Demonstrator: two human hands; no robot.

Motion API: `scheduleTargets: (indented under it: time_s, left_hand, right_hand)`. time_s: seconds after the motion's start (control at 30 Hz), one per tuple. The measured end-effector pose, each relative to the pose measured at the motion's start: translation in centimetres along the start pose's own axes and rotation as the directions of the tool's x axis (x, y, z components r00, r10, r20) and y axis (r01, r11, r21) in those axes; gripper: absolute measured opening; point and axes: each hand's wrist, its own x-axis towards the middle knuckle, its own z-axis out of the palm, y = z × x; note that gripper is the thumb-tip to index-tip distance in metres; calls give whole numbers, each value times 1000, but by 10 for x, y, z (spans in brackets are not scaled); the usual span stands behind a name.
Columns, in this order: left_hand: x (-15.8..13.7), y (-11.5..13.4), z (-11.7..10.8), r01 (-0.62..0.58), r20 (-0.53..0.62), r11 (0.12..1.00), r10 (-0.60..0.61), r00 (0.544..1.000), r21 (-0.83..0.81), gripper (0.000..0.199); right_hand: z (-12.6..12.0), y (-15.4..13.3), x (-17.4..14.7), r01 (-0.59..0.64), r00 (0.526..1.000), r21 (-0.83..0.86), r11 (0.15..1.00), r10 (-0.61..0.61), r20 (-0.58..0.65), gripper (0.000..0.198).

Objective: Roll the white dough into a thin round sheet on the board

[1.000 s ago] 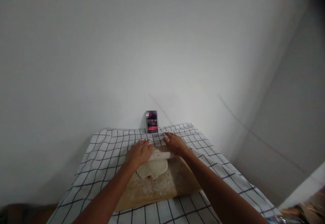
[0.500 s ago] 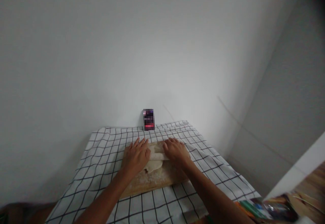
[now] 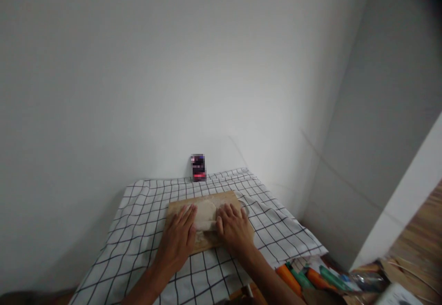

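Observation:
A sheet of pale dough [image 3: 204,210] lies on a wooden board [image 3: 179,203] dusted with flour. Across its near side runs a rolling pin [image 3: 206,225], of which only the pale middle shows between my hands. My left hand [image 3: 179,231] rests over the pin's left part, fingers stretched forward and flat. Over the right part lies my right hand [image 3: 235,229], its fingers spread and slightly bent. Both palms press from above, and the pin's ends are hidden beneath them.
A white checked cloth [image 3: 138,217] covers the table under the board. A dark, pixelated phone-like object [image 3: 199,167] leans against the wall [image 3: 207,88]. Down at the right, orange and green items [image 3: 311,277] lie in a cluttered pile beside the table.
Both hands and the rolling pin have come back toward me across the board, uncovering the dough's far part. The view has shifted, showing more of the pile at right.

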Motion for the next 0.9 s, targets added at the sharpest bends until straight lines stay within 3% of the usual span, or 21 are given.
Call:
scheduleTargets:
  time_s: [0.13, 0.37, 0.67, 0.9]
  left_hand:
    - [7, 3, -2, 42, 41, 999, -42, 998, 17, 51]
    - [60, -5, -2, 140, 98, 981, -154, 983, 137, 46]
    - [110, -34, 12, 226, 249, 949, -278, 928, 219, 41]
    - [130, -51, 22, 301, 300, 932, -351, 887, 201, 40]
  right_hand:
    - [-4, 5, 15, 37, 999, -12, 999, -37, 16, 42]
    - [-11, 16, 86, 135, 990, 0, 991, -135, 47, 45]
    - [12, 22, 174, 153, 983, 34, 988, -156, 97, 56]
    - [31, 20, 206, 182, 972, 31, 983, -184, 149, 55]
